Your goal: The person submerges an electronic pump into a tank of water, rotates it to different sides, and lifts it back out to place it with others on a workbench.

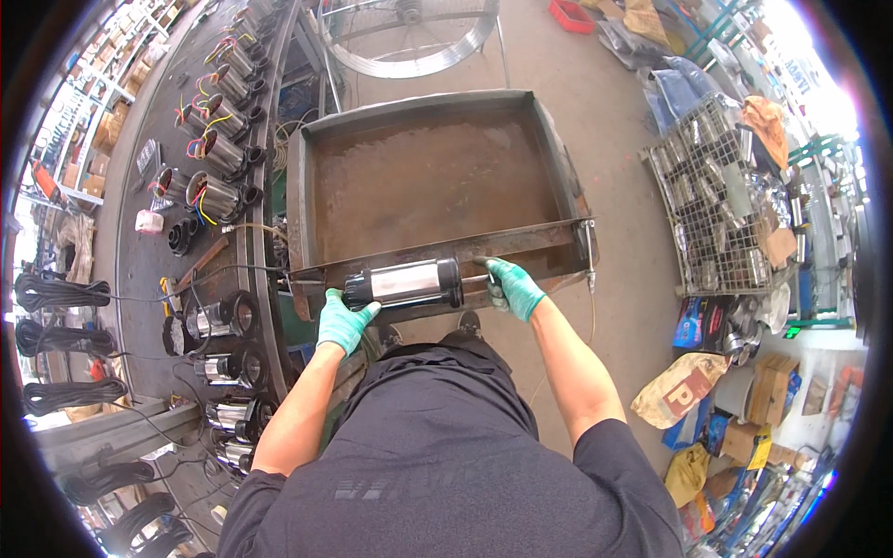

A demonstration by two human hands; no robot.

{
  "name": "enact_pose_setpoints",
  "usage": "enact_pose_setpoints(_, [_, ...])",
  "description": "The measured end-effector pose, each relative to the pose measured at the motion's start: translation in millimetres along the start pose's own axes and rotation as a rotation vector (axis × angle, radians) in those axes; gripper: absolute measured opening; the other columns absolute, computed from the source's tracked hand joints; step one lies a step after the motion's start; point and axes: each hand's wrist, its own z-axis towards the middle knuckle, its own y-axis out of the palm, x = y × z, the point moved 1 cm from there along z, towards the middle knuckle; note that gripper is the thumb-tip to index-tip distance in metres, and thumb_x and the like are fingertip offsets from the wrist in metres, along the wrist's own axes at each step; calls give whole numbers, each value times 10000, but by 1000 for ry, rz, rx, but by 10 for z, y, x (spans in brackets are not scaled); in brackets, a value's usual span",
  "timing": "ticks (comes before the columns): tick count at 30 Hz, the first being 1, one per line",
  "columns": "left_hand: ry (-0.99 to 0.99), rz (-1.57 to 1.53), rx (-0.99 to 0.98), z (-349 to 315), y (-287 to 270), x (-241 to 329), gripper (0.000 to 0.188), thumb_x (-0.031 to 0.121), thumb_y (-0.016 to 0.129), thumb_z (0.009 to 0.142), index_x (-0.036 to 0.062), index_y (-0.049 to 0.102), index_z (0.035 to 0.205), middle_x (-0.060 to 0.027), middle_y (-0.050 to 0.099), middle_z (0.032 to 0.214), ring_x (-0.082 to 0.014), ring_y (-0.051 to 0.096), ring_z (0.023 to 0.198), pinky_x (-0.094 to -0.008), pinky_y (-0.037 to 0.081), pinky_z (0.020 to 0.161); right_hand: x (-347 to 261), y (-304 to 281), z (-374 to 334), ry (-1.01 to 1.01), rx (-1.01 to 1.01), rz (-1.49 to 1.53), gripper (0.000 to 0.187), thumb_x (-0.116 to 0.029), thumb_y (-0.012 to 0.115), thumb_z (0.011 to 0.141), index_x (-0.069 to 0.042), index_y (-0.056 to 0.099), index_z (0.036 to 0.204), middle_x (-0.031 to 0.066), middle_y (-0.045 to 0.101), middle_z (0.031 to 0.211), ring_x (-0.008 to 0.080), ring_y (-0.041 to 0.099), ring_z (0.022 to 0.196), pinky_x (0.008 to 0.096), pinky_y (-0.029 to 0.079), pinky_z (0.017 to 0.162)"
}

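Note:
In front of me a silver cylindrical pump body (404,283) with black ribbed ends lies level over the near side of a metal tank (419,100) holding brownish water. My left hand (344,322), in a green glove, grips its left black end from below, thumb along the front. A thin metal rod (475,278) sticks out of the right end. Around that rod's outer end the gloved fingers of my right hand (513,289) are closed; what else they may hold is hidden. A black cable (244,268) runs from the left toward the pump.
A long dark workbench (139,270) on the left carries several motor cylinders (212,197) with coloured wires, and coiled black cables (61,291). A crossbar (446,245) spans the tank. Beyond it stands a large round fan (409,37). At right is a wire basket (712,195) of metal parts.

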Motion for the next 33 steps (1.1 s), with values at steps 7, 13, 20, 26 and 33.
enact_pose_setpoints(7, [-21, -14, 2, 29, 41, -108, 710, 318, 900, 744, -63, 533, 1217, -241, 699, 1143, -336, 688, 1062, -383, 529, 935, -29, -4, -65, -24, 30, -123, 393, -394, 515, 1060, -133, 557, 1351, -5, 563, 702, 125, 498, 533, 277, 405, 485])
enact_pose_setpoints(13, [-18, -3, -2, -4, 11, -18, 722, 316, 898, 748, -65, 527, 1236, -244, 697, 1148, -332, 685, 1069, -382, 526, 939, -13, -165, -108, -500, -86, -673, 450, -288, 679, 986, -59, 598, 1365, 118, 653, 1139, 249, 622, 1093, 370, 493, 962])
enact_pose_setpoints(20, [-23, -1, -3, 12, 26, -52, 742, 321, 895, 750, -77, 520, 1252, -257, 687, 1174, -348, 673, 1104, -387, 516, 962, 136, -111, 119, -694, 234, -919, 442, -424, 546, 1030, -17, 718, 1029, 198, 653, 971, 397, 636, 939, 423, 495, 807])
enact_pose_setpoints(26, [-4, 28, 17, 32, 24, -84, 765, 333, 894, 750, -84, 516, 1266, -264, 683, 1182, -348, 670, 1112, -386, 513, 968, -53, 55, 189, -163, 282, -731, 530, -515, 502, 1030, -21, 693, 1045, 187, 682, 830, 404, 628, 799, 429, 497, 769])
enact_pose_setpoints(33, [-21, 22, -4, 5, -2, -26, 780, 338, 895, 749, -85, 511, 1281, -265, 684, 1182, -347, 671, 1113, -378, 514, 968, -106, -230, -68, -864, -29, -1309, 452, -147, 821, 793, -57, 662, 1205, 157, 607, 1281, 341, 637, 1079, 425, 525, 932])
